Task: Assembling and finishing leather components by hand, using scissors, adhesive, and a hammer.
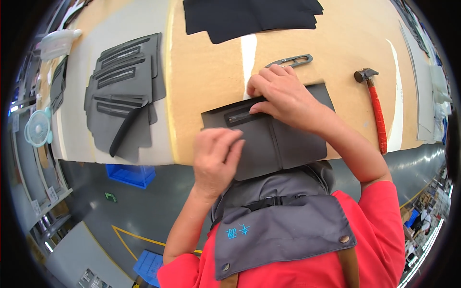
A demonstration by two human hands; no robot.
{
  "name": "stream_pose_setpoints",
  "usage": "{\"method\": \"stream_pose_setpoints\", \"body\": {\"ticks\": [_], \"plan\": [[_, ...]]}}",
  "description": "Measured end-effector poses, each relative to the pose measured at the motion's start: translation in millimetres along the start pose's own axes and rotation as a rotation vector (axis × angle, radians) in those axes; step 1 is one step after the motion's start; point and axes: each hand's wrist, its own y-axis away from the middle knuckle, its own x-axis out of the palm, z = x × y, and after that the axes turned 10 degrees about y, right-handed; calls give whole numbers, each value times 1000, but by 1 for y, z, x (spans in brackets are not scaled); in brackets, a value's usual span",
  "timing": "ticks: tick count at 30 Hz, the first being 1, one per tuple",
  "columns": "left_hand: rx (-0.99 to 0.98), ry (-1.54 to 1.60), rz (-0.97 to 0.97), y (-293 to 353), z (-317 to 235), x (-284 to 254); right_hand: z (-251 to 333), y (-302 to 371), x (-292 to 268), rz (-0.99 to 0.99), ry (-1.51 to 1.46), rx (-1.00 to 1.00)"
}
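A dark grey sheet-like panel (pixel 254 149) with a crease down its middle lies at the table's front edge, partly over my apron. Near its upper edge is a black-framed zipper slot (pixel 237 116). My right hand (pixel 285 98) is closed on the panel's upper edge, the thumb on the face beside the slot and the fingers over the far side. My left hand (pixel 213 156), slightly blurred, hovers at the panel's left edge with fingers curled toward the thumb; whatever it may pinch is too small to make out. Just beyond my right hand lie grey thread snips (pixel 300 60).
A claw-type hammer (pixel 377 113) with a red handle lies at the right. Several grey panels with zipper slots (pixel 122 96) are stacked at the left. Black sheets (pixel 249 17) lie at the far side. A small fan (pixel 38 127) and a blue crate (pixel 130 175) are off the left side.
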Motion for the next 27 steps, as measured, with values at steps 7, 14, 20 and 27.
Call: {"method": "stream_pose_setpoints", "body": {"ticks": [7,14,20,27], "plan": [[-773,715,66,-24,18,-36,-3,11,-21,287,-429,280],[-1199,1021,299,-57,3,-28,-6,14,-23,302,-561,389],[-1198,1094,354,-60,7,-30,-12,17,-2,83,-459,262],[-1167,1046,300,-67,11,-30,7,25,-10,-180,-141,87]]}}
